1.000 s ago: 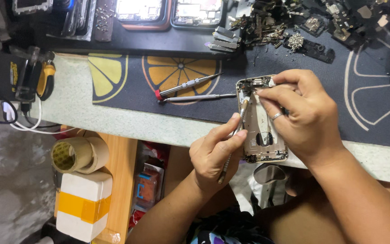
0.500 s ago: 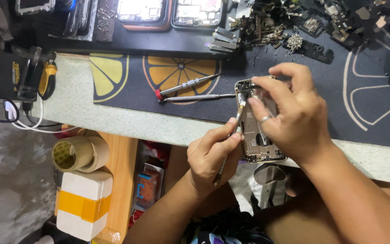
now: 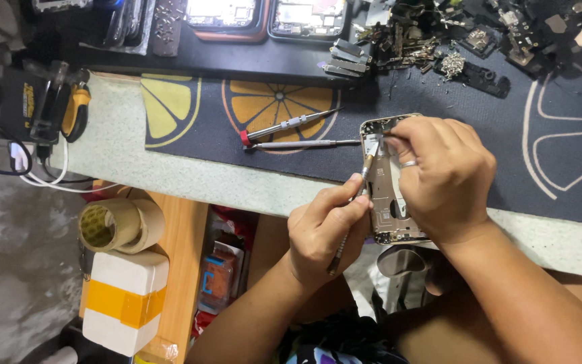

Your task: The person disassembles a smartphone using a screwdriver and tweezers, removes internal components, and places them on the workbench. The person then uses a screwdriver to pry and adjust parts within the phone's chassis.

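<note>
Phone frame [image 3: 389, 202] barely shifted since earlier. Left hand [image 3: 321, 229] fingers pinch the thin tool [image 3: 353, 202], tip now at the top corner; right hand [image 3: 442, 178] fingers grip the frame.

From my remote seat I saw a pale speckled desk [image 3: 112, 158] running across the frame, a dark mat with citrus-slice prints [image 3: 250, 108] laid over it. At eight o'clock a grey concrete floor [image 3: 8, 269] showed, with a wooden shelf [image 3: 183, 249] beside it carrying tape rolls [image 3: 119, 224] and a white box banded in yellow [image 3: 124, 296]. Light was even and soft.
</note>
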